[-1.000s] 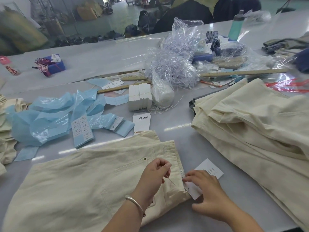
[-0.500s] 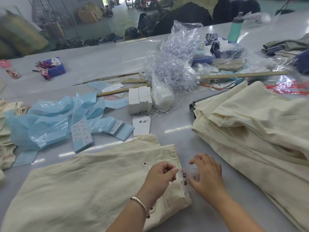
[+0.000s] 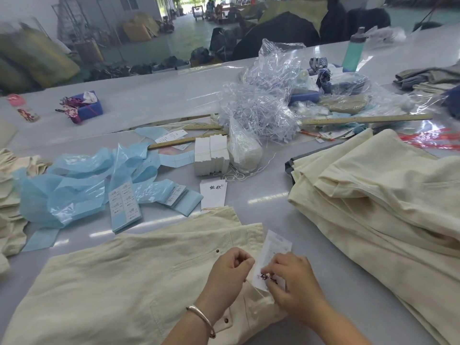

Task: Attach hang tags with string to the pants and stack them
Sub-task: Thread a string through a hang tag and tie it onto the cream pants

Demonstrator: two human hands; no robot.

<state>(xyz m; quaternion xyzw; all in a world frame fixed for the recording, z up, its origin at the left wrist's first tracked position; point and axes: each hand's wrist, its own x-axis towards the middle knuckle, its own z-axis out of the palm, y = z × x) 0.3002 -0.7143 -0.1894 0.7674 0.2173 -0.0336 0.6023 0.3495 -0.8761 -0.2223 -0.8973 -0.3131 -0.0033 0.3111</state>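
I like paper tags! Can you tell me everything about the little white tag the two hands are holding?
The hang tag is a small white rectangle that looks like thin card. It has small printed lines near its far end and dark brush-style characters with a red mark near the hands. It tilts up off the cream pants, at their waistband edge. The right hand pinches its near end, hiding part of the characters. The left hand is curled beside it, seemingly pinching string too thin to see.

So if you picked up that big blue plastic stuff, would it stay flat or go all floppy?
Probably floppy: the blue plastic already lies crumpled and folded over itself on the table. It looks thin and see-through, so likely very light, and a push or a breeze might slide it. Its shiny surface suggests it could slip between fingers.
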